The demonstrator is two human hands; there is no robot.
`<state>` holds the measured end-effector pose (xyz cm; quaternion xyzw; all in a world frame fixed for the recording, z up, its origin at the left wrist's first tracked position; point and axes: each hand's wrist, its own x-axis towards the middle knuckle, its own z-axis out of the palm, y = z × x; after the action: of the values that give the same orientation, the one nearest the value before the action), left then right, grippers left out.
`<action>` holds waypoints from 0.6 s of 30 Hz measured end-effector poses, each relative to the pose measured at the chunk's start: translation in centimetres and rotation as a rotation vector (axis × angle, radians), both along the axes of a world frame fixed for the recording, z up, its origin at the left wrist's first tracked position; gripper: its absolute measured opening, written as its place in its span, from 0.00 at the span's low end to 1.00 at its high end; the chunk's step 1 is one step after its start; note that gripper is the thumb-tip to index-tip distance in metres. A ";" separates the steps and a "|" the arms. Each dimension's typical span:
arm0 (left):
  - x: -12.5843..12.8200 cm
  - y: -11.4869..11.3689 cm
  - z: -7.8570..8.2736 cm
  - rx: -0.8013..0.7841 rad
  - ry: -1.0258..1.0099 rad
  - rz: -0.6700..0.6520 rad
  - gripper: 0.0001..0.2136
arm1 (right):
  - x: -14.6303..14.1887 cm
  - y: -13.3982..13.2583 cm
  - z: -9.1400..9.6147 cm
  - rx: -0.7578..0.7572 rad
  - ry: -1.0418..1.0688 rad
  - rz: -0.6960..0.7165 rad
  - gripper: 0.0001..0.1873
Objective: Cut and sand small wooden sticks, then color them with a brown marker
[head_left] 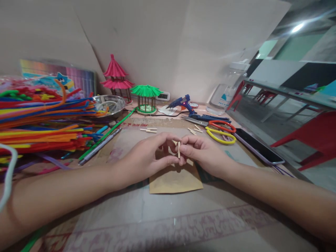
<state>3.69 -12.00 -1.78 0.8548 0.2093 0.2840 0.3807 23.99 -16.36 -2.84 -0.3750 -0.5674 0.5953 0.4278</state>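
A short pale wooden stick (179,149) stands upright between my two hands, above the work surface. My left hand (154,154) curls around its left side, fingertips near the top end and thumb near the bottom. From the other side my right hand (201,150) pinches the stick between thumb and fingers. Directly beneath lies a square of tan paper (175,183), partly covered by my hands. Beyond them, similar short sticks lie in two small groups, one at the left (148,130) and one at the right (193,131).
Bundles of coloured pipe cleaners (44,112) and a metal bowl (111,105) fill the left. Behind stand a green-roofed model pavilion (146,99) and a pink one (115,75). A blue glue gun (182,101), scissors (220,131), a phone (258,145) and a plastic jug (223,94) are at right.
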 end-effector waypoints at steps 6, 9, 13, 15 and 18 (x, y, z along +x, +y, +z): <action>0.0 0.0 0.0 0.010 0.000 -0.008 0.10 | -0.1 0.0 0.1 -0.006 -0.021 0.003 0.19; -0.1 0.1 -0.1 0.068 0.008 0.015 0.10 | -0.1 -0.1 0.3 0.009 -0.077 -0.014 0.20; -0.2 0.2 -0.1 0.162 0.028 0.050 0.09 | 0.0 -0.2 0.5 0.064 -0.161 -0.048 0.18; -0.4 0.2 0.0 0.204 0.026 0.070 0.06 | 0.0 -0.2 0.5 0.087 -0.198 -0.052 0.18; -0.5 0.4 0.1 0.253 0.019 0.095 0.07 | 0.0 -0.3 0.4 0.094 -0.235 -0.046 0.17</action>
<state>3.22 -11.57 -1.65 0.8878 0.2155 0.3175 0.2541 23.95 -16.63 -2.49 -0.4344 -0.6321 0.5102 0.3891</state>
